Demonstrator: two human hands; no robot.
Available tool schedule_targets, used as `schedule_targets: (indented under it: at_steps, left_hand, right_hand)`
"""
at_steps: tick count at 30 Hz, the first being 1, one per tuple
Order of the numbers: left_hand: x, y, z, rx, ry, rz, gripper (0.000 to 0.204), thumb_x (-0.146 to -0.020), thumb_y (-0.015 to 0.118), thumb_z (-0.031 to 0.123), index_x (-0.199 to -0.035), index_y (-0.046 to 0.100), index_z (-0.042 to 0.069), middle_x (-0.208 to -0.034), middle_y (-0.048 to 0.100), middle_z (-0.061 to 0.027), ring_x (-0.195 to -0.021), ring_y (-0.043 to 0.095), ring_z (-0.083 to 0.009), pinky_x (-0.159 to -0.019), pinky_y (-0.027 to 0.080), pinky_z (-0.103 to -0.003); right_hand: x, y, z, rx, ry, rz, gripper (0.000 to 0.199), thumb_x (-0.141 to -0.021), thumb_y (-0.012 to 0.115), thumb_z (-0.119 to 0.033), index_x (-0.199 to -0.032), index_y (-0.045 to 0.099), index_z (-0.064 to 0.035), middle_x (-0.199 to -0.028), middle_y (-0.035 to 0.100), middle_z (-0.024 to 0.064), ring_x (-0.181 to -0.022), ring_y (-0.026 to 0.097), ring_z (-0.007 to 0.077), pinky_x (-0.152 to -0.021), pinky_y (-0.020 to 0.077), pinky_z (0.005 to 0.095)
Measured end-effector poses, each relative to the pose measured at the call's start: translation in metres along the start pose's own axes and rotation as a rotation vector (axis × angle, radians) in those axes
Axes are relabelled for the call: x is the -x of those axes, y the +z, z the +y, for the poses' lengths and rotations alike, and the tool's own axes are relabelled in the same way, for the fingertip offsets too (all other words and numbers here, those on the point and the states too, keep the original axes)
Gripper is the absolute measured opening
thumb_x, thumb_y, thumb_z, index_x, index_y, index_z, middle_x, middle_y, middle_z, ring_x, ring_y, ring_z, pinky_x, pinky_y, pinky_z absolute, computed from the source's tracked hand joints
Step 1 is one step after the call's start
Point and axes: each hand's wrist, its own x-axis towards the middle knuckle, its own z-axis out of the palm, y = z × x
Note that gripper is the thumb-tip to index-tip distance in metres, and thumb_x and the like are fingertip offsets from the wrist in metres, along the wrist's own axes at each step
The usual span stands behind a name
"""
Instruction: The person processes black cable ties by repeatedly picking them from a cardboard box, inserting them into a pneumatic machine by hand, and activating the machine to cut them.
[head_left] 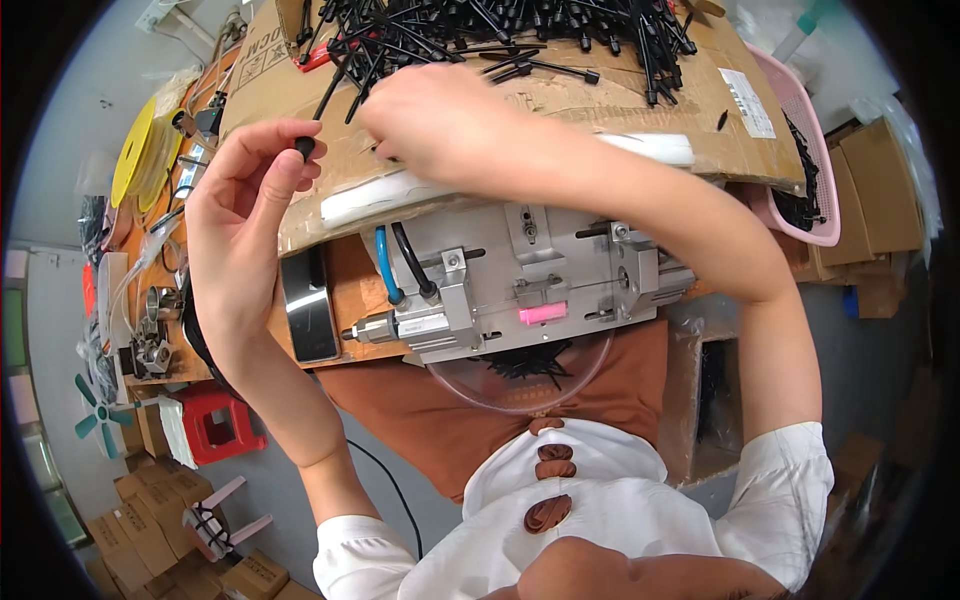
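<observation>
My left hand (245, 200) pinches a thin black rod with a thicker black end piece (305, 147) between thumb and fingertips; the rod points up toward the pile. Close beside it, over the cardboard, my right hand (425, 120) is curled closed and slightly blurred. A dark spot shows at its fingertips, but what it holds is hidden. Beyond both hands lies a heap of similar black rods with capped ends (520, 25) on a cardboard sheet (560, 105). Nearer to me sits a metal clamping fixture (530, 245) with a pink block (543, 314) at its middle.
A white padded strip (650, 150) edges the cardboard. Blue and black air hoses (388, 265) rise from the fixture beside a phone (310, 305). Under the fixture is a clear bowl (525, 385) with black pieces. At right hangs a pink basket (800, 110); a red stool (220, 425) stands lower left.
</observation>
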Motion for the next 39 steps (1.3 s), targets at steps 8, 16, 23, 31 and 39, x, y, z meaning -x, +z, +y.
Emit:
schedule_targets:
  at_steps: [8, 16, 23, 31, 39]
  left_hand:
    - [0.018, 0.000, -0.008, 0.060, 0.039, 0.109, 0.017, -0.092, 0.056, 0.000, -0.107, 0.061, -0.004, -0.100, 0.063, -0.0059, -0.092, 0.059, -0.0110, -0.084, 0.046, -0.023]
    - [0.013, 0.031, -0.009, 0.098, 0.025, 0.043, 0.020, -0.089, 0.059, -0.003, -0.109, 0.061, -0.004, -0.098, 0.062, -0.0043, -0.091, 0.058, -0.0088, -0.084, 0.045, -0.021]
    - [0.019, 0.049, -0.014, 0.088, 0.005, 0.022, 0.018, -0.088, 0.061, -0.003, -0.106, 0.062, -0.003, -0.098, 0.061, -0.0026, -0.089, 0.056, -0.0076, -0.081, 0.044, -0.020]
    - [0.021, 0.042, -0.035, 0.104, -0.040, 0.028, 0.017, -0.088, 0.060, -0.003, -0.105, 0.062, -0.003, -0.098, 0.061, -0.0025, -0.090, 0.055, -0.0083, -0.082, 0.044, -0.021]
    - [0.021, 0.031, -0.040, 0.134, -0.068, 0.022, 0.018, -0.087, 0.061, -0.002, -0.105, 0.062, -0.002, -0.099, 0.062, -0.0024, -0.090, 0.055, -0.0083, -0.084, 0.043, -0.021]
  right_hand:
    - [0.086, -0.052, 0.021, 0.216, 0.273, -0.116, 0.012, -0.072, 0.061, 0.000, -0.084, 0.061, 0.0000, -0.087, 0.062, 0.0165, -0.086, 0.062, 0.0346, -0.077, 0.0500, 0.0413]
    - [0.221, -0.114, 0.121, 0.400, 0.781, 0.012, 0.019, -0.077, 0.069, -0.010, -0.092, 0.065, 0.0013, -0.080, 0.064, 0.0180, -0.077, 0.062, 0.0314, -0.069, 0.0486, 0.0402]
    - [0.103, -0.074, 0.133, 0.223, 0.639, 0.202, 0.036, -0.084, 0.066, -0.031, -0.077, 0.064, 0.0041, -0.072, 0.062, 0.0229, -0.069, 0.062, 0.0363, -0.065, 0.0486, 0.0418]
    - [0.041, -0.035, 0.087, -0.001, 0.339, 0.124, 0.036, -0.076, 0.073, -0.030, -0.065, 0.063, 0.0021, -0.068, 0.061, 0.0237, -0.071, 0.064, 0.0372, -0.066, 0.0505, 0.0433]
    - [0.044, -0.063, 0.075, 0.060, 0.127, -0.047, 0.015, -0.075, 0.069, -0.009, -0.082, 0.068, 0.0036, -0.076, 0.064, 0.0240, -0.078, 0.065, 0.0379, -0.069, 0.0505, 0.0422]
